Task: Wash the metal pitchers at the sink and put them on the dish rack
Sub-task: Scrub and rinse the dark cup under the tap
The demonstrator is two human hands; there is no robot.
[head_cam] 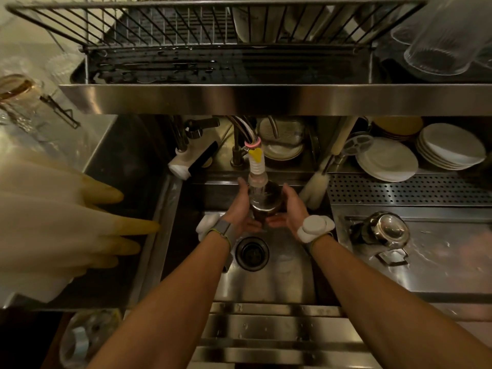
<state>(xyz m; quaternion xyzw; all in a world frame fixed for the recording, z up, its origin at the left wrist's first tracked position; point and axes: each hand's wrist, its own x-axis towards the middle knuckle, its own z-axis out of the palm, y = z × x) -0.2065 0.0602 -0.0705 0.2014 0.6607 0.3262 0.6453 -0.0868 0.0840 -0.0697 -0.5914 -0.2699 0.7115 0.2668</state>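
A small metal pitcher is held over the sink, directly under the white-tipped faucet nozzle. My left hand cups its left side and my right hand cups its right side; both grip it. Water seems to run into it from the nozzle. A second metal pitcher lies on its side on the wet counter to the right of the sink. The wire dish rack sits on the shelf above the sink.
Stacked white plates and bowls stand behind the perforated drain board at the right. Pale rubber gloves hang at the left. Clear glasses stand at the upper right. The drain lies below my hands.
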